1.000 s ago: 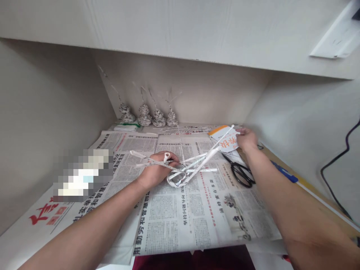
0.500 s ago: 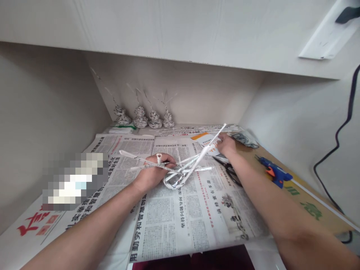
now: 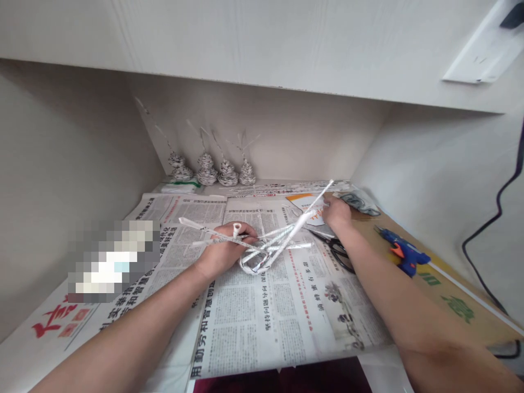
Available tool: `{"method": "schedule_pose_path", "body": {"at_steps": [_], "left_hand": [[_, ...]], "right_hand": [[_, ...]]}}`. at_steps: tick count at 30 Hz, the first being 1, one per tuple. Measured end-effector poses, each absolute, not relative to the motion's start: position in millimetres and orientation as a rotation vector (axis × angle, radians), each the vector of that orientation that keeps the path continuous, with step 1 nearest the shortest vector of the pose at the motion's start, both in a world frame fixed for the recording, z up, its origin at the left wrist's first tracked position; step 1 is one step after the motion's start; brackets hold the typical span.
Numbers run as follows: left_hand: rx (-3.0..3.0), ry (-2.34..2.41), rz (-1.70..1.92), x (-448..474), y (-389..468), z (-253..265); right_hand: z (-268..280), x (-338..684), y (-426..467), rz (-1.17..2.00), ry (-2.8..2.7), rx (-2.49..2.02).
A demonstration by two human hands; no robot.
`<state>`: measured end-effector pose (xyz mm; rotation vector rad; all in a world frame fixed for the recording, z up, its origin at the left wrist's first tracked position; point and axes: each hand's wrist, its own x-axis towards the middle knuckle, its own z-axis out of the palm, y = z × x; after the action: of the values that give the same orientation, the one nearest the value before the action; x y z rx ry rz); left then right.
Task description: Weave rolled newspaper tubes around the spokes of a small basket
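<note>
My left hand is closed around a small weave of rolled newspaper strips. Its strips stick out to both sides, and one long strip rises toward the upper right. My right hand is reaching to the back right, fingers drawn together at the edge of a white and orange card. What those fingers pinch, if anything, is hidden. Black-handled scissors lie beside my right forearm, which partly covers them.
Printed newspaper covers the work surface. Several gourd-shaped paper weaves stand along the back left. Long thin paper rolls lie by the back wall. On the right are a blue glue gun, cardboard, a crumpled bag and a black cable.
The whole view has shifted slightly. My right hand stays by the card, having moved very little, and my left hand still holds the weave in the same place.
</note>
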<state>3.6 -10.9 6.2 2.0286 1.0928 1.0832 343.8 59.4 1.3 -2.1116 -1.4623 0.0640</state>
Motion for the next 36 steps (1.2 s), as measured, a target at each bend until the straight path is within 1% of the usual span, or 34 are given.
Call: {"method": "schedule_pose_path", "body": {"at_steps": [3, 8, 10, 13, 14, 17, 18, 20, 22, 24, 31, 36], "left_hand": [[2.073, 1.080, 1.103, 3.6, -11.6, 6.7], [2.180, 1.023, 1.126, 4.2, -14.5, 11.2], [2.194, 1.019, 1.129, 4.2, -15.3, 12.6], [2.232, 0.993, 1.127, 3.3, -14.8, 11.8], [2.249, 0.977, 1.125, 2.8, -14.2, 10.8], [2.300, 0.944, 1.133, 1.4, -13.0, 8.2], [2.322, 0.938, 1.129, 1.2, -12.9, 8.1], [2.360, 0.927, 1.127, 1.2, -13.2, 9.0], [2.395, 0.899, 1.123, 1.3, -13.9, 10.8], [2.422, 0.872, 1.122, 1.3, -14.4, 12.1], [2.464, 0.787, 1.095, 2.0, -16.2, 8.3], [2.493, 0.719, 1.150, 6.8, -17.7, 2.1]], "right_hand": [[4.4, 332.2, 54.9, 0.016, -1.555, -2.210], [23.2, 317.5, 48.2, 0.084, -1.689, -2.276], [33.1, 307.7, 40.1, 0.121, -1.735, -2.244], [41.1, 280.8, 18.1, 0.177, -1.849, -2.071], [41.3, 269.5, 9.3, 0.275, -1.898, -1.973], [36.1, 236.5, -14.2, 1.260, -1.720, -1.447], [33.6, 227.7, -19.4, 1.444, -1.614, -1.305], [28.6, 215.3, -25.1, 1.615, -1.435, -1.199], [24.5, 209.1, -25.5, 1.623, -1.331, -1.219], [21.6, 207.2, -23.3, 1.549, -1.326, -1.248], [17.9, 212.8, -20.2, 1.244, -1.598, -1.172], [15.7, 217.5, -17.6, 1.147, -1.726, -1.134]]}}
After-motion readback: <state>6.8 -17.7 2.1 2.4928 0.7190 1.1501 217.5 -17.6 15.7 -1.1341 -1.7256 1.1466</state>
